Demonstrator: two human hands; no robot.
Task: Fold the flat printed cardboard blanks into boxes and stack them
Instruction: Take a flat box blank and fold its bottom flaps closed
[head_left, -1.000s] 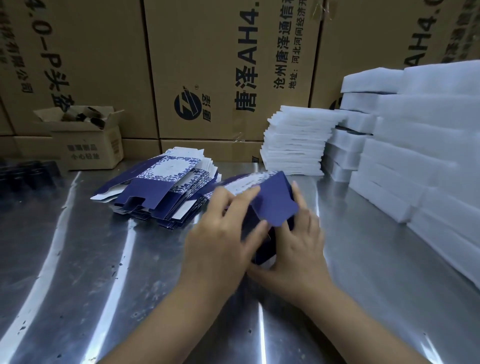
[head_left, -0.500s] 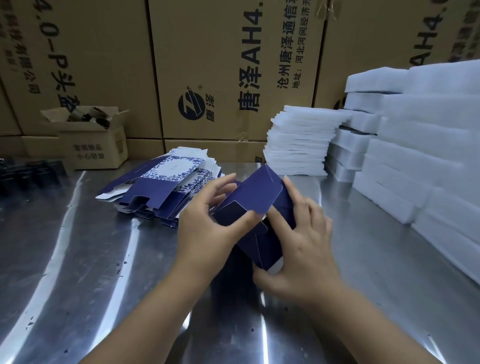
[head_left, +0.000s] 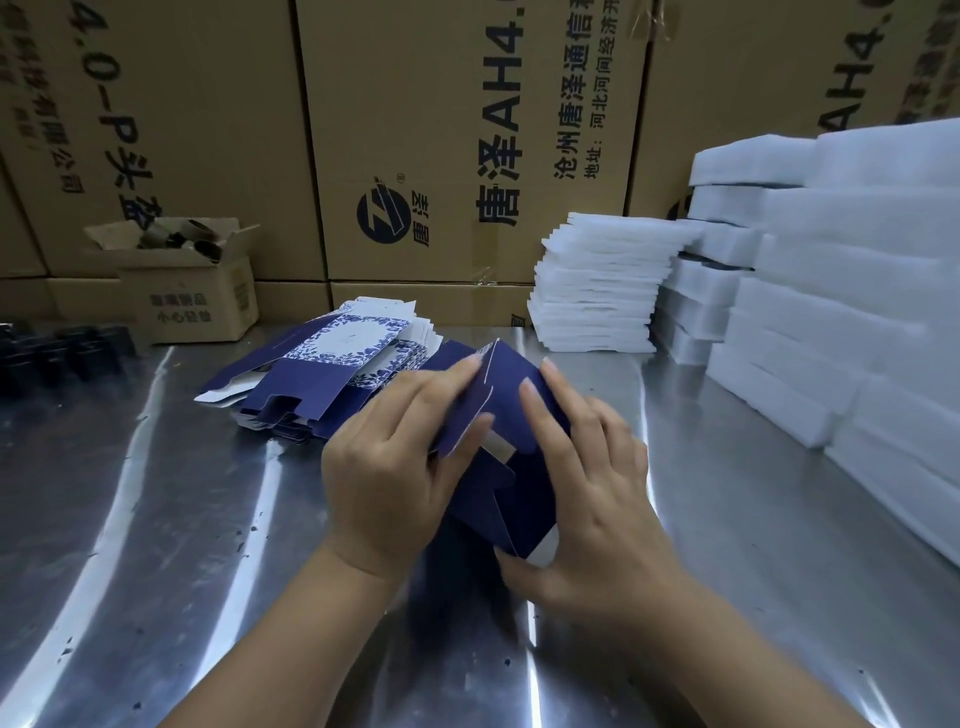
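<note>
While the left hand (head_left: 384, 462) pinches a flap and the right hand (head_left: 587, 483) clasps the body between thumb and fingers, a half-folded box (head_left: 480, 499) sits over the counter (head_left: 156, 519). Its thin card looks light, springy and easily creased, and is best gripped along the scored edges. Flat blanks (head_left: 322, 374) wait just behind.

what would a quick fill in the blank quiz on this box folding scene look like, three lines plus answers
1. The left hand and right hand hold a half-folded box made of dark ____ card.
2. The pile of flat blanks lies on the metal table, to the ____ of that box.
3. The foam sheets stacked near the back wall are ____ in colour.

Missing words: blue; left; white
</note>
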